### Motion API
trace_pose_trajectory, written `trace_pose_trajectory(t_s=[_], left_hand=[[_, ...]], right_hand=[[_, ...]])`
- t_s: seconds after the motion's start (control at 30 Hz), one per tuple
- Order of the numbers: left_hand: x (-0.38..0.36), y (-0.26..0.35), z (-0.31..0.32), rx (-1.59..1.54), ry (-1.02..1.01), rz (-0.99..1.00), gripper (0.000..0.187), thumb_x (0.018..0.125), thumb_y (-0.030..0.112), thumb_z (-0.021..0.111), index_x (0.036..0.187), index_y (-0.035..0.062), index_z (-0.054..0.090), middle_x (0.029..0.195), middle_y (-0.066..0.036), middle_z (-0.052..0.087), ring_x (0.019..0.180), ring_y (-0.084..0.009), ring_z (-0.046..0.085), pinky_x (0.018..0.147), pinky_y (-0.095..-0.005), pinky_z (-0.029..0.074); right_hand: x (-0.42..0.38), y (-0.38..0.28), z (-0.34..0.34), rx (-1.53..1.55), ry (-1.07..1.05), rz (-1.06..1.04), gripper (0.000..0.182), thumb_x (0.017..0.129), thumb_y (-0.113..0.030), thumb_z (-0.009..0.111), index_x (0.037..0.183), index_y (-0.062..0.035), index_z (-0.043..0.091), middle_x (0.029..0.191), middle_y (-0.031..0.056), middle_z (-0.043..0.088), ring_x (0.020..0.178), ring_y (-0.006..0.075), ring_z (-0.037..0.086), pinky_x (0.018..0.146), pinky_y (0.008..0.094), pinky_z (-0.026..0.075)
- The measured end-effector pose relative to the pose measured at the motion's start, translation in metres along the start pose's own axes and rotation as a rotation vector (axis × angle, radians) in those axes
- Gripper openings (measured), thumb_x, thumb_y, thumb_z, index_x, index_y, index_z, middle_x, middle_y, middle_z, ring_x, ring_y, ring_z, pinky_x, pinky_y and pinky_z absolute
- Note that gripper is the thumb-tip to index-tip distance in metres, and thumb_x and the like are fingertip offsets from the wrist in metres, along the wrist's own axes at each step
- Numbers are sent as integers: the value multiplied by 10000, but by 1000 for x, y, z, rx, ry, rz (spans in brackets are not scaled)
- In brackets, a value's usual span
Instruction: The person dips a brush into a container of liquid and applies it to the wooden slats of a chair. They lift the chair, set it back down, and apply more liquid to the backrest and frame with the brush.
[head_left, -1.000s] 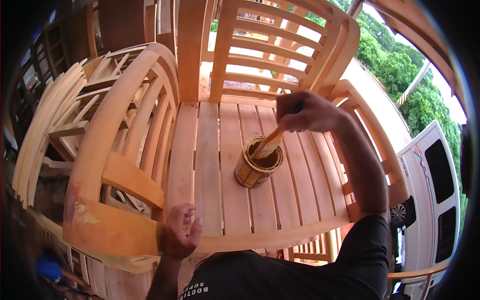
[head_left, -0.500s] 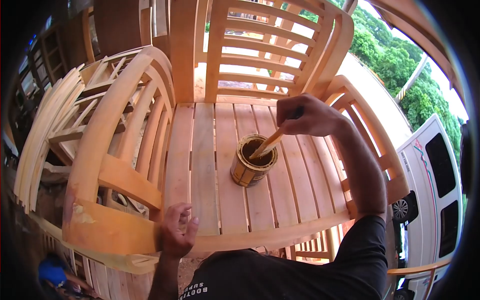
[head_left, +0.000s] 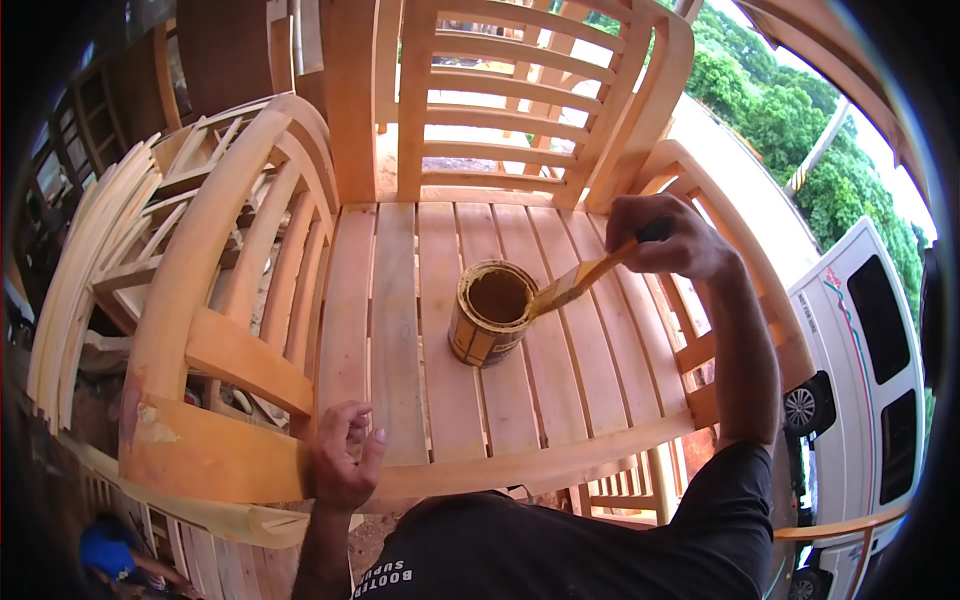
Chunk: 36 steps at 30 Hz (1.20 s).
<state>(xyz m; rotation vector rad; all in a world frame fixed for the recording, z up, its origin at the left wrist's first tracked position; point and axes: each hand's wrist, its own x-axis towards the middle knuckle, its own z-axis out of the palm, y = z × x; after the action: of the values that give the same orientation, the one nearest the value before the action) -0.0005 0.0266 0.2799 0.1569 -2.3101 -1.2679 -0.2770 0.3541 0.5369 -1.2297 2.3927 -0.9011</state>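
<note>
My right hand [head_left: 672, 238] grips the handle of a flat paintbrush [head_left: 578, 282]. Its bristle end rests right at the rim of an open tin [head_left: 484, 336], on the right side. The tin stands upright on the slatted seat of a wooden chair [head_left: 394, 350], its rim smeared with yellowish-brown coating. My left hand [head_left: 346, 456] holds nothing; its fingers are loosely curled with the thumb apart, beside the front of the chair's left armrest [head_left: 215, 452].
Behind the seat rises the chair's slatted backrest [head_left: 515, 120]. The right armrest [head_left: 740, 270] stands beyond my forearm. Stacked pale wooden parts [head_left: 95, 280] lie at left. A white van [head_left: 850, 300] is parked at right. A person in blue [head_left: 108, 548] is low at left.
My right hand has moved right, bringing the brush out of the tin's mouth to its right rim. The view has shifted slightly; my left hand keeps its pose.
</note>
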Motion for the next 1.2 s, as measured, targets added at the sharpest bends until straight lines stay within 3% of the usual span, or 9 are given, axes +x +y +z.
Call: trace_pose_trajectory(t_s=[0.2,0.3,0.5,0.53,0.73,0.87,1.0,1.13,1.2], left_hand=[[0,1,-2,21,0,2,302,885,137,706,1162,30,653,1061,-140,652,888,-245,654,763,-341,561],[-1,-2,0,-25,10,-19,306,882,146,710,1158,28,656,1029,-138,651,872,-245,654,756,-342,559],[1,0,1,-21,39,8,294,877,149,713,1128,4,665,957,-117,655,805,-200,650,741,-321,557],[1,-2,1,-16,34,12,299,878,156,714,1133,8,662,974,-125,656,801,-212,651,734,-328,556],[-1,-4,1,-18,23,3,313,877,174,722,1138,12,659,999,-142,666,780,-232,655,699,-337,556],[-4,-7,0,-44,28,-5,323,880,194,736,1137,13,662,985,-141,671,774,-226,663,696,-337,564],[-4,2,-7,-38,6,-43,323,885,205,748,1133,16,668,989,-149,673,804,-238,678,715,-349,572],[-10,-10,-6,172,151,304,273,936,181,716,1155,31,654,1043,-196,676,899,-348,685,766,-430,560],[-7,-3,-9,77,94,156,280,938,186,721,1161,30,653,1062,-194,674,907,-341,688,768,-423,568]], right_hand=[[-6,29,5,386,210,-17,232,852,-201,674,939,14,663,775,81,642,635,135,602,565,257,458],[-8,55,28,657,359,-12,241,889,-203,640,985,17,661,767,95,651,653,150,632,568,267,485],[-14,123,86,1143,457,-102,324,993,-278,514,1065,16,629,716,176,667,500,246,605,481,327,503],[-16,130,96,1200,494,-119,329,1030,-303,488,1098,-15,631,707,162,661,509,247,585,460,332,450],[-14,129,117,1450,523,-185,289,1031,-319,597,1133,-50,630,813,144,672,617,250,637,600,347,550],[4,119,103,1326,572,-325,248,987,-226,684,1169,-75,613,865,131,669,667,240,643,618,351,549],[44,67,62,1081,631,-445,156,996,-122,665,1102,-20,616,876,126,672,711,227,676,646,353,570],[117,4,22,658,675,-453,138,979,-73,678,1081,9,632,856,88,664,731,186,666,683,340,556],[163,-28,6,386,633,-422,208,977,-115,709,1125,22,662,867,78,687,771,152,664,723,305,549]])
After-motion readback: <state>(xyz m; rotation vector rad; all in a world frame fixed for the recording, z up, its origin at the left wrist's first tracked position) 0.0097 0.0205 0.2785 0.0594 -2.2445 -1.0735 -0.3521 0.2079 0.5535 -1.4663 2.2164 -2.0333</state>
